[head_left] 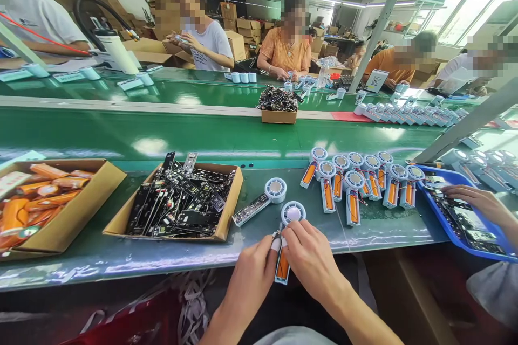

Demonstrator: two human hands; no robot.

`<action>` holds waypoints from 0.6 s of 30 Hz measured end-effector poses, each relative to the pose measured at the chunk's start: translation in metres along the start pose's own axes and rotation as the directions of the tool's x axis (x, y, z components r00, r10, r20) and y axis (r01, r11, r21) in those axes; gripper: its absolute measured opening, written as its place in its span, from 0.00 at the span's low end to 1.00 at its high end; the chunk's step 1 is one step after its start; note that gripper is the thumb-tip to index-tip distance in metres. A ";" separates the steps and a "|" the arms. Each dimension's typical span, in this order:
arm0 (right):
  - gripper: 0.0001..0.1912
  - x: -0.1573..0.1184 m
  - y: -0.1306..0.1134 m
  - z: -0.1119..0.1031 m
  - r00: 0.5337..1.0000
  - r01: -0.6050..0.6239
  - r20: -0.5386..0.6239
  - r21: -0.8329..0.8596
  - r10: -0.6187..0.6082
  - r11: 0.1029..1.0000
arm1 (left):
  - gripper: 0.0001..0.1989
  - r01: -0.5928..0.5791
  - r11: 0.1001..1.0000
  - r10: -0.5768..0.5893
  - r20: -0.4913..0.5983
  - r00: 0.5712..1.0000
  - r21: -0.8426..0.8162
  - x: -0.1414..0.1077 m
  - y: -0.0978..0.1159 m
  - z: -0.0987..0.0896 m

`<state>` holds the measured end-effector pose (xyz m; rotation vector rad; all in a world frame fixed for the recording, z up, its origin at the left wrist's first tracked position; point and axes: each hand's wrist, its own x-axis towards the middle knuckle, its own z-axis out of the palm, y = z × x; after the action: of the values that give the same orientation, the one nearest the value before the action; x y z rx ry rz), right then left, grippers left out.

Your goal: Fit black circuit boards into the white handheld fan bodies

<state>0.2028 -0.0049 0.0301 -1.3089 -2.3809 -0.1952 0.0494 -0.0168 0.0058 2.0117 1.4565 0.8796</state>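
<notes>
Cardboard makes up three of the containers here. The brown box [60, 226] at far left is full of orange battery cells [28, 210]; its left side runs out of frame. The middle box [178, 202] is heaped with dark circuit boards [182, 199], a few poking over its back rim. A smaller box [278, 116] sits across the green belt [162, 137], piled with black parts too tangled to name. At right a blue tray [453, 229] holds more boards, and another person's hand [473, 199] rests over it.

At the near edge of the bench, the left hand [253, 275] and right hand [311, 259] both pinch the handle of a small white fan unit [289, 226] with an orange cell in it. The fingertips of both are closed on it, and its round head points away over the bench surface. Much of the handle is covered by the fingers, so what sits under them cannot be made out.

Just beyond it lies a second fan unit [263, 199] with a board in its handle, close beside the middle box. Further right stands a row of finished-looking units [356, 183], orange cells showing, laid side by side. More white units [404, 113] crowd the far side of the belt, where other people sit. A slanted metal post [465, 126] crosses the right side and hides part of that row.
</notes>
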 end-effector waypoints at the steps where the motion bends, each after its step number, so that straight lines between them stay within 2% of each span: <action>1: 0.12 0.000 -0.001 -0.001 1.000 -0.018 0.015 0.014 0.018 1.000 | 0.12 -0.038 0.998 0.039 -0.017 0.999 0.054 -0.002 -0.001 0.000; 4: 0.10 0.001 0.001 -0.003 0.997 -0.067 0.056 0.132 0.060 0.989 | 0.12 -0.108 0.984 0.109 0.000 0.994 0.144 -0.004 -0.005 -0.004; 7: 0.10 0.001 0.008 -0.006 0.994 -0.097 0.072 0.265 0.081 0.959 | 0.12 -0.145 0.985 0.137 0.095 0.986 0.094 0.000 -0.008 -0.014; 10: 0.14 0.001 0.016 -0.008 0.992 -0.101 0.102 0.362 0.069 0.927 | 0.13 -0.151 0.988 0.143 0.163 0.976 0.032 0.006 -0.010 -0.023; 13: 0.16 0.000 0.022 -0.010 0.990 -0.083 0.138 0.437 0.025 0.896 | 0.14 -0.142 0.990 0.136 0.202 0.970 0.013 0.010 -0.011 -0.026; 18: 0.13 0.002 0.023 -0.008 0.991 -0.089 0.128 0.482 0.031 0.872 | 0.14 -0.148 0.989 0.141 0.239 0.961 0.009 0.012 -0.009 -0.027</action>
<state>0.2233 0.0063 0.0367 -1.1648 -2.2647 0.4878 0.0266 -0.0015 0.0196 2.1809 1.2079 0.6510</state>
